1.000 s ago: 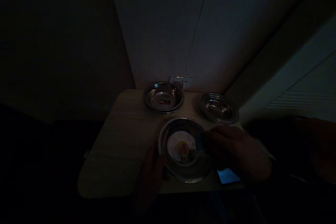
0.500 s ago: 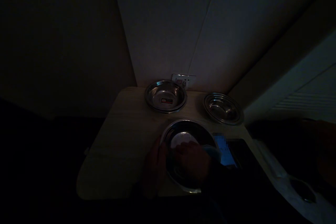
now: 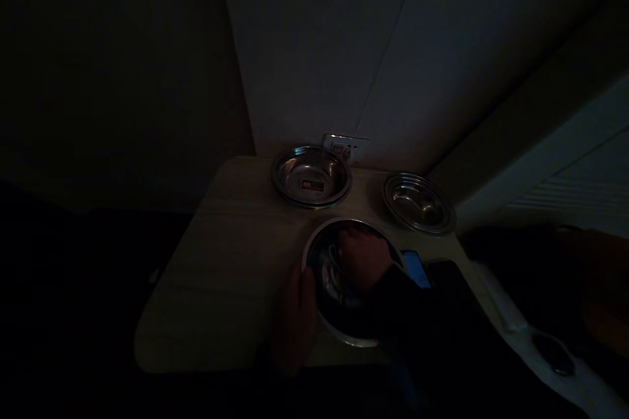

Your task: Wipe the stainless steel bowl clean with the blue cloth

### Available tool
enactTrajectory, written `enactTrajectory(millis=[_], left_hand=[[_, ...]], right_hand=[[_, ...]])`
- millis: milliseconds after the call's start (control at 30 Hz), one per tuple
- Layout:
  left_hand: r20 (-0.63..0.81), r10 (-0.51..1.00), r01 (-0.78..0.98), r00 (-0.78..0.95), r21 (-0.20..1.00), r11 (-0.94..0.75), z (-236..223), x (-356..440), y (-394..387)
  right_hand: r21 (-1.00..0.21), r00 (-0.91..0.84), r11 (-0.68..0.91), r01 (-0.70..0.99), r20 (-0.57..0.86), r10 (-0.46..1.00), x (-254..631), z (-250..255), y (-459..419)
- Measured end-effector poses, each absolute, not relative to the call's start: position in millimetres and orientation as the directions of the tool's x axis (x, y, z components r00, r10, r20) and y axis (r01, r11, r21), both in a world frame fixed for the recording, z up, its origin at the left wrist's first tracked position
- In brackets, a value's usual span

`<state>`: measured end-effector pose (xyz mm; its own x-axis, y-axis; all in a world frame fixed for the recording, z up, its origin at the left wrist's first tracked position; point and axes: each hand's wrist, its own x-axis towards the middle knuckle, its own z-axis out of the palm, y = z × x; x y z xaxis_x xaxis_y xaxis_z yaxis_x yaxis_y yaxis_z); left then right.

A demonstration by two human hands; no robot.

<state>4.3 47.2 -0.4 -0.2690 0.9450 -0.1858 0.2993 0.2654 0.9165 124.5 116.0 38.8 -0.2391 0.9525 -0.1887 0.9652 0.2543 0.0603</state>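
Observation:
A wide, shiny metal basin (image 3: pixel 361 342) sits near the front of the wooden table, in very dim light. My left hand (image 3: pixel 295 317) grips its left rim, with the thumb at the edge. Inside the basin, my right hand (image 3: pixel 363 258) is closed and lowered toward the far part of the inner wall. A pale curved edge shows beside its fingers; whether that is a cloth or a reflection I cannot tell. The dark right sleeve covers the basin's near right side.
Behind the basin stand stacked metal basins (image 3: pixel 312 173) with a label inside, and more nested metal bowls (image 3: pixel 419 203) at the right. A lit phone (image 3: pixel 417 268) lies right of the basin, beside a dark flat object (image 3: pixel 449 278). A socket (image 3: pixel 346 146) is on the wall. Another person's arm shows far right.
My right hand has moved from the middle of the basin up toward its far side. The bluish patch near the right wrist no longer shows. My left hand stays at the rim.

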Motion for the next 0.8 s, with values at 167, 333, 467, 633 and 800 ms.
enactTrajectory(millis=[167,333,467,633,800], left_hand=[[-0.161,0.949,0.321,-0.273,0.914,0.247,-1,5,50],[-0.169,0.935,0.308,-0.311,0.913,0.267,-2,7,47],[-0.166,0.940,0.327,-0.297,0.908,0.264,0,7,45],[-0.178,0.914,0.344,-0.365,0.886,0.310,0,12,44],[-0.184,0.888,0.356,-0.421,0.867,0.348,0,19,46]], right_hand=[[-0.086,-0.456,0.450,0.889,-0.271,0.848,118,41,102],[-0.130,-0.547,0.537,0.834,-0.324,0.771,118,44,93],[0.009,-0.475,0.490,0.872,-0.230,0.849,114,42,105],[0.155,-0.359,0.387,0.909,-0.179,0.916,118,41,121],[0.207,-0.286,0.340,0.917,-0.253,0.924,132,45,120]])
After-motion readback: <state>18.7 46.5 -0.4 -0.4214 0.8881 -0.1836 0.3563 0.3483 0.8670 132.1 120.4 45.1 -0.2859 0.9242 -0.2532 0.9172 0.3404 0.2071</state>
